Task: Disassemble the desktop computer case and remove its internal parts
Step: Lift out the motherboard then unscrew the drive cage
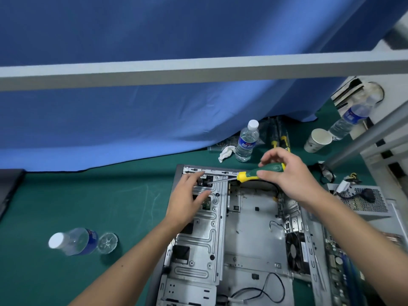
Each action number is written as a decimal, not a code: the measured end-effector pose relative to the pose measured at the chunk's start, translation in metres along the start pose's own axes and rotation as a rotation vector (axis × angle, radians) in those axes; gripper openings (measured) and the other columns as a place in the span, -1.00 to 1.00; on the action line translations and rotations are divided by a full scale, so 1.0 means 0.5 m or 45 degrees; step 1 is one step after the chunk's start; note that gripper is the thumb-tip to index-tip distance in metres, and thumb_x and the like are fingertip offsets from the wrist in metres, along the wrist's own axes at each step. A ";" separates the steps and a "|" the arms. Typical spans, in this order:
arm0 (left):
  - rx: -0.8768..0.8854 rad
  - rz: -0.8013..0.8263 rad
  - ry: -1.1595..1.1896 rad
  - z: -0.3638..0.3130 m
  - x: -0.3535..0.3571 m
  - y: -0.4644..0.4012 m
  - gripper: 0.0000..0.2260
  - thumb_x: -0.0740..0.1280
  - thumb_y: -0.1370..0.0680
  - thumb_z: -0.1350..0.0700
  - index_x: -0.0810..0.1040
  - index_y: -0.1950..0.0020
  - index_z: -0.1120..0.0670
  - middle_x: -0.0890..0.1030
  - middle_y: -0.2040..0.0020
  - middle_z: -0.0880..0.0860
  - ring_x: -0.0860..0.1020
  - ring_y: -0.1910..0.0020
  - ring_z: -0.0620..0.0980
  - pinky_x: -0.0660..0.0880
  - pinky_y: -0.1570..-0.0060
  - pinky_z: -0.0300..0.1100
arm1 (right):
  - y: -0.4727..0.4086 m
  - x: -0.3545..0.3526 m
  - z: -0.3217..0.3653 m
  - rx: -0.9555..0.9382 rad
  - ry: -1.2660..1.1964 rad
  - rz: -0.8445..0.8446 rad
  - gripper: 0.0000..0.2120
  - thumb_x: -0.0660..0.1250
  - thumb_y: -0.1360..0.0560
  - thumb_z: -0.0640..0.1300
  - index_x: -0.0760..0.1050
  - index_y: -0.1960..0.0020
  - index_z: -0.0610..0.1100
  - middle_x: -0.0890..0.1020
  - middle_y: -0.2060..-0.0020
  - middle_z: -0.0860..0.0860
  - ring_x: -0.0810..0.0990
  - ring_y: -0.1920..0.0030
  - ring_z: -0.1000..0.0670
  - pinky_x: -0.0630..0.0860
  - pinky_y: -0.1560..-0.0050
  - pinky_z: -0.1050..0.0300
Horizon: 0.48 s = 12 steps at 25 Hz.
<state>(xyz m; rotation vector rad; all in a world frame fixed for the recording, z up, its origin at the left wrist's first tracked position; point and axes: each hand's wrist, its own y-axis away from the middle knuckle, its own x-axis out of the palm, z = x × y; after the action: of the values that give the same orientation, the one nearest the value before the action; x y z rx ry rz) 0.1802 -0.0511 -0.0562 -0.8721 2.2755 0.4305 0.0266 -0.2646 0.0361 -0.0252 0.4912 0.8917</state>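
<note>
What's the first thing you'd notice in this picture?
The green-and-yellow screwdriver that the right hand grips, its tip poking into the far corner of the open computer case beside the left hand. Then the big blue curtain behind the green table.

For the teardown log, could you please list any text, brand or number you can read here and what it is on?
None is legible.
Upright water bottle: blue label with white and red marks, too blurred.
Lying bottle: blue label, unreadable.
Far-right bottle: label blurred.
Paper cup: faint print, too small.
Screwdriver: no readable text.
</note>
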 end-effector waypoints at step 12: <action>-0.479 0.371 0.879 -0.047 0.021 0.084 -0.74 0.39 -0.48 -0.06 0.64 0.25 0.12 0.65 0.32 0.08 0.58 0.34 -0.01 0.50 0.28 -0.26 | 0.154 0.015 -0.093 0.884 -1.118 0.347 -0.56 0.53 -0.28 -0.32 0.59 -0.15 -0.26 0.67 0.09 -0.27 0.68 0.17 -0.18 0.64 0.23 0.05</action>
<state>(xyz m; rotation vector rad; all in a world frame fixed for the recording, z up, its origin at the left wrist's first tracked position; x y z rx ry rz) 0.1348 -0.0376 -0.0434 -0.9786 3.0410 0.8047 -0.0458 -0.2202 0.0056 1.0463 -0.0507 0.8614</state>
